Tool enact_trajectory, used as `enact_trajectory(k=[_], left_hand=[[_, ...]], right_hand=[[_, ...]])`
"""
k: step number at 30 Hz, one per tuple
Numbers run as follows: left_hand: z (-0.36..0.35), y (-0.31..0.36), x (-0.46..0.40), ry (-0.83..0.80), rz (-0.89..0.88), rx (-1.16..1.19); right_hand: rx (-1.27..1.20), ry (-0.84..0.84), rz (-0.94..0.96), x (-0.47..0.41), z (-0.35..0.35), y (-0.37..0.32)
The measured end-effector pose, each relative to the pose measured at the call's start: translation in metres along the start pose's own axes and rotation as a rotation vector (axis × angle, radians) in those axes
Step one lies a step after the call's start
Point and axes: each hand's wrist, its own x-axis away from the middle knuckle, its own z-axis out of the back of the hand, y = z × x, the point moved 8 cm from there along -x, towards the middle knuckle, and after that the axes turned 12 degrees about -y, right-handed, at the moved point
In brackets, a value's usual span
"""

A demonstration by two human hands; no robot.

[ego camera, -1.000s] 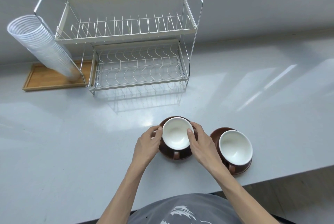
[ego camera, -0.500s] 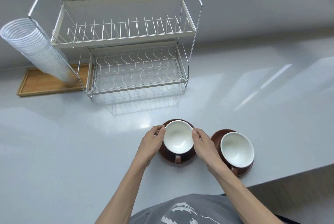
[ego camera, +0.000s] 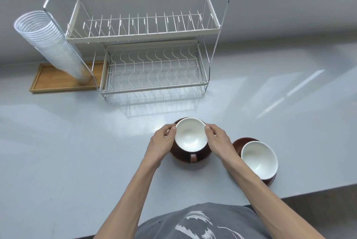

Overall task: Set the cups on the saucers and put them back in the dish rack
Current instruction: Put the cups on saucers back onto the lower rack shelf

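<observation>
Hands on either side of one cup (ego camera: 190, 134): left hand (ego camera: 163, 138) and right hand (ego camera: 218, 139) both grip it on its brown saucer (ego camera: 202, 158), on the grey counter (ego camera: 77, 152) in front of the dish rack (ego camera: 146, 34). Second cup (ego camera: 258, 159) sits on its own saucer (ego camera: 239, 142) just right, untouched.

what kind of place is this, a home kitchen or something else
Probably a kitchen or pantry counter, possibly in an office or café. A two-tier wire dish rack stands on a long grey countertop, a tall stack of disposable cups leans on a wooden tray, and two cup-and-saucer sets are out.
</observation>
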Motion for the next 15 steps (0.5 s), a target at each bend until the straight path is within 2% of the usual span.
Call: enact_trajectory(k=[15], left_hand=[[0.050,0.077,-0.024,0.122,-0.086,0.099]], right_hand=[[0.022,-0.040,0.108,-0.062,0.032,-0.101]])
